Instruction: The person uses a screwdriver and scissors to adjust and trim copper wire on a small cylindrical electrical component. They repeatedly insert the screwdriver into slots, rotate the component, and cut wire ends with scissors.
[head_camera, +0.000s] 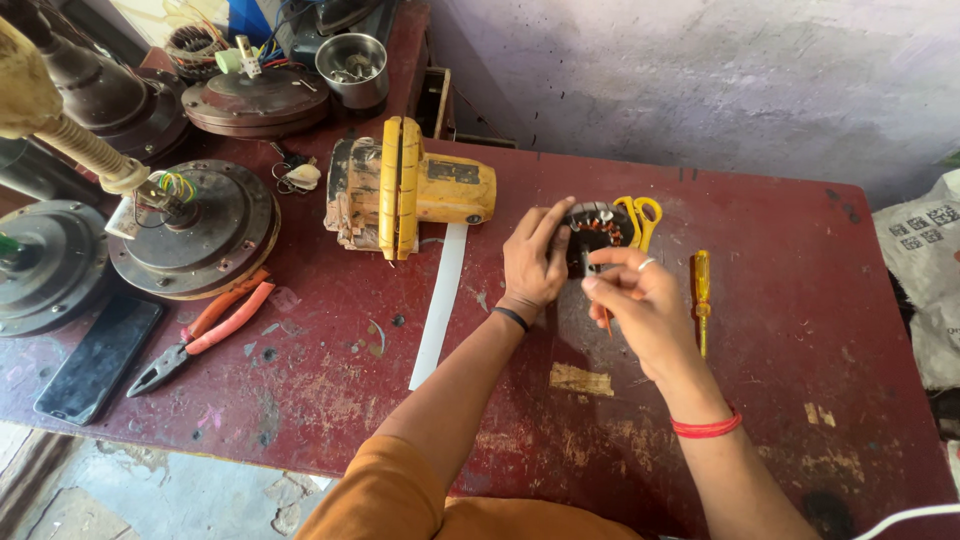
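My left hand (535, 255) grips a small dark motor stator (594, 228) with copper windings, holding it just above the red worktable (780, 240). My right hand (632, 296) pinches a thin orange-handled tool (605, 318) against the stator's near side. A ring shows on one right finger and a red band on that wrist. Yellow-handled scissors (640, 215) lie just behind the stator. A yellow screwdriver (702, 296) lies to the right of my right hand.
A yellow power tool (405, 188) and a white strip (440, 305) lie left of my hands. Further left are red-handled pliers (205, 335), a dark phone (98, 358), fan motor housings (195, 225) and a steel bowl (352, 66). A sack (925, 260) sits at right.
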